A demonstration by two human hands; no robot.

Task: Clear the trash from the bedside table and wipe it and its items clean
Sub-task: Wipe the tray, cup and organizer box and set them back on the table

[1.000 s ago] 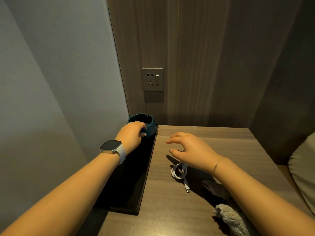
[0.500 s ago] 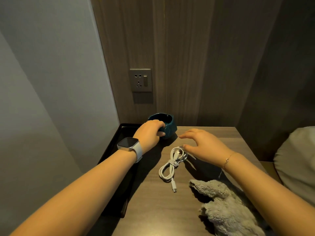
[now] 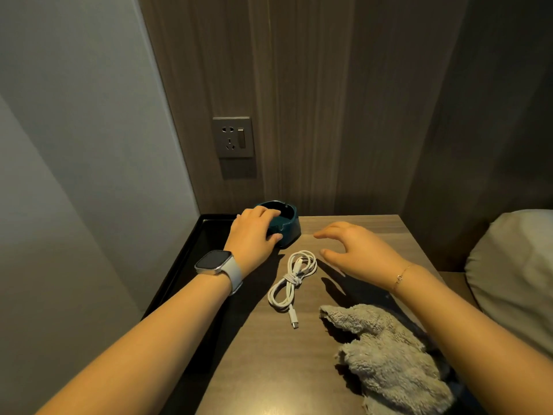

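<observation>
A dark teal ashtray (image 3: 286, 225) stands at the back of the wooden bedside table (image 3: 269, 354), at the right edge of a black tray (image 3: 209, 232). My left hand (image 3: 253, 238) grips the ashtray from its left side, fingers over the rim and thumb on the near wall. A coiled white charging cable (image 3: 291, 281) lies on the wood just in front. My right hand (image 3: 356, 250) hovers to the cable's right with spread, relaxed fingers, holding nothing. A grey fluffy cloth (image 3: 386, 357) lies crumpled at the front right.
A wall socket (image 3: 232, 136) sits on the wood panel behind the table. A grey wall bounds the left side. A pillow (image 3: 514, 265) lies beyond the table's right edge. The black tray runs along the table's left side.
My left hand has carried the ashtray rightwards from the tray's back corner to the tray's right edge. The right hand drew off the cable, which now lies fully in sight.
</observation>
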